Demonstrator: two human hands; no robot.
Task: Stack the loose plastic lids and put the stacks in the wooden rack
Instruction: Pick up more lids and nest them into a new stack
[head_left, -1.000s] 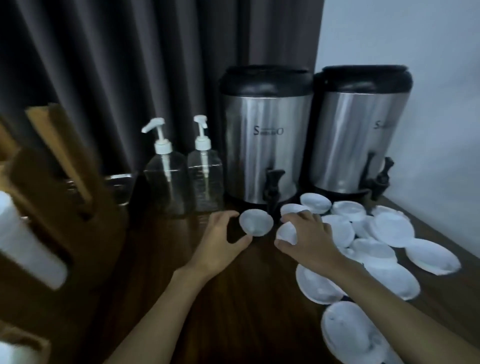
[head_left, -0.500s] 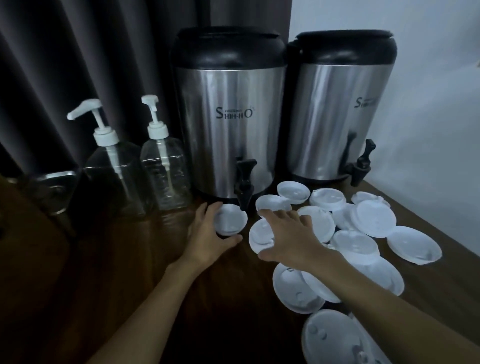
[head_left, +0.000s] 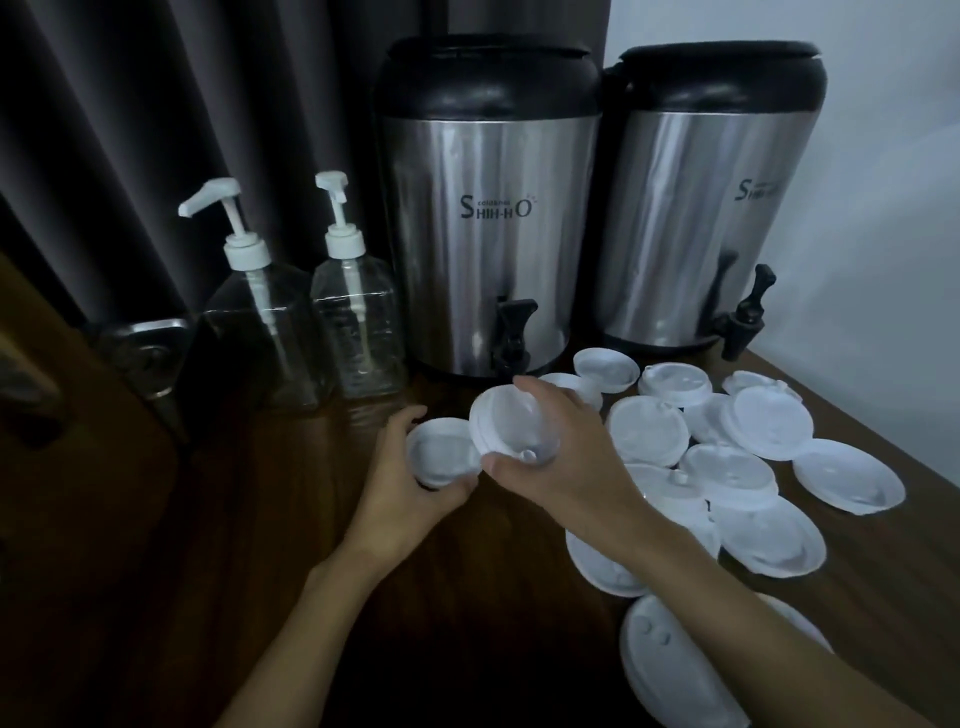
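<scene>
My left hand (head_left: 400, 499) curls round a white plastic lid (head_left: 444, 460), thumb and fingers on its rim, low over the wooden table (head_left: 467, 597) near its back edge, before the left steel dispenser (head_left: 488, 234). My right hand (head_left: 561, 462) pinches a second lid (head_left: 511, 423) between thumb and fingertips, tilted, its edge at the first lid's rim; whether they touch, I cannot tell. The loose lids (head_left: 748, 467) lie overlapping toward the right edge. Two pump bottles (head_left: 358, 332) stand at the back edge.

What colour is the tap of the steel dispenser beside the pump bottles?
The tap is black; the head view shows it best.
</scene>
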